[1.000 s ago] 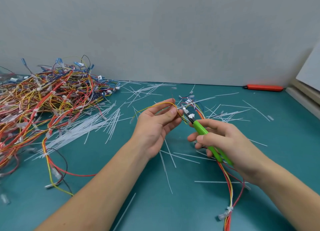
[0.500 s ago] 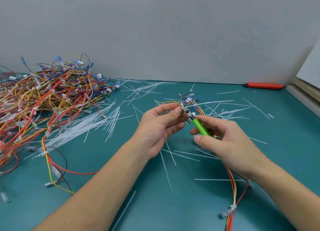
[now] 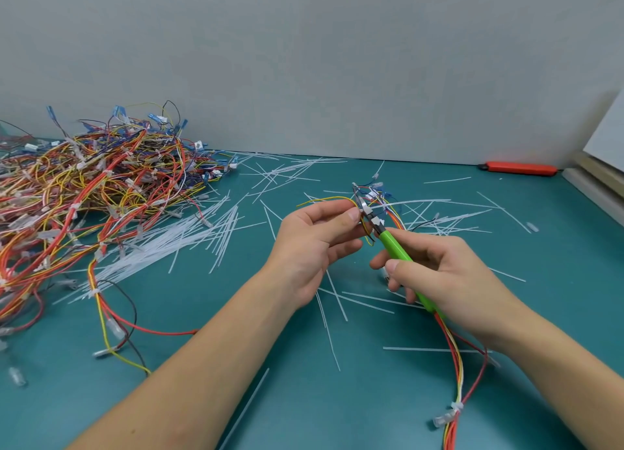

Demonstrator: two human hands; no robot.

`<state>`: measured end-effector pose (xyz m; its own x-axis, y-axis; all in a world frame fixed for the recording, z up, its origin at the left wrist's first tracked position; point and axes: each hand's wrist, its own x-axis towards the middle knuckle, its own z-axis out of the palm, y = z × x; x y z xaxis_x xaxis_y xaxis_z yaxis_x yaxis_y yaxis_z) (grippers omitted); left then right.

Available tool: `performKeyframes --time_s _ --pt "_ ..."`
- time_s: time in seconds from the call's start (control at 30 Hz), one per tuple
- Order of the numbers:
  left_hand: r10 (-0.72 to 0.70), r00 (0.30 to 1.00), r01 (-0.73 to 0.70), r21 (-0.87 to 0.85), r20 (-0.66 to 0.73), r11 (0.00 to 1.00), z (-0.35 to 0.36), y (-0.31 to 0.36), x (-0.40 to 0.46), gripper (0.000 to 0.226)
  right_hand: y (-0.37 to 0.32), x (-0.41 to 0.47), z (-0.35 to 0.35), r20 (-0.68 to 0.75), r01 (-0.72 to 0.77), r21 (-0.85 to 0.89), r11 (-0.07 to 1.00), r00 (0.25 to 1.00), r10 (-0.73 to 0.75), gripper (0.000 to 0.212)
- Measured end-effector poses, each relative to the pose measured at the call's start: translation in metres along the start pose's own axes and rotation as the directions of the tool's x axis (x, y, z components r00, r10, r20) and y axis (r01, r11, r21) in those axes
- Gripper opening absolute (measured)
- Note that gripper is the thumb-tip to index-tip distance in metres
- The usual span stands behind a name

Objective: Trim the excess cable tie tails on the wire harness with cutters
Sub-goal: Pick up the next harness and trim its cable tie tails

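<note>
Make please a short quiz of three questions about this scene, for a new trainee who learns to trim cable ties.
1. True or false: the right hand grips the green-handled cutters.
2. Which lies against the far wall? A) the orange tool B) a blue cup C) a tape roll
3. Fill in: the left hand pinches the wire harness close to the cutters' ____.

Key: 1 true; 2 A; 3 blades (the tip). The pile of harnesses lies to the left.
</note>
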<state>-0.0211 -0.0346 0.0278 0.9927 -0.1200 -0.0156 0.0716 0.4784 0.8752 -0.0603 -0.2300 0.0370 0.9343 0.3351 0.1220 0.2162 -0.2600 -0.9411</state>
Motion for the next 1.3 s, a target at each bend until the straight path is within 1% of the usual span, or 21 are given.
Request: performKeyframes --time_s 0.23,0.53,0.93,1.13,1.3 --pt "-0.015 1.000 0.015 -0.003 0.016 1.000 0.0016 0.0009 -0.0011 0.016 -0.0014 -0.0006 0.0003 0.011 -0.014 0.007 1.000 1.000 0.014 0.033" --pt "-0.018 1.000 0.018 -0.025 -0.021 1.000 0.0026 -0.0031 -0.0005 0.027 -0.0072 -0.0018 0.0043 0.018 -0.026 0.025 0.999 1.000 0.026 0.028" --pt "-0.018 0.999 0.018 -0.022 -0.028 1.000 0.0020 -0.0040 -0.0002 0.020 -0.0082 -0.0016 0.0030 0.024 -0.012 -0.024 1.000 1.000 0.013 0.028" --pt "-0.021 0.999 0.021 -0.014 -0.033 1.000 0.0022 -0.0049 0.0007 0.020 -0.0065 -0.0017 0.0037 0.021 -0.017 -0.054 0.998 1.000 0.018 0.018" --pt "-0.021 0.999 0.021 -0.016 -0.038 1.000 0.0019 -0.0048 0.0008 0.020 -0.0039 -0.0007 0.0029 0.016 -0.018 -0.102 0.995 1.000 0.020 0.018"
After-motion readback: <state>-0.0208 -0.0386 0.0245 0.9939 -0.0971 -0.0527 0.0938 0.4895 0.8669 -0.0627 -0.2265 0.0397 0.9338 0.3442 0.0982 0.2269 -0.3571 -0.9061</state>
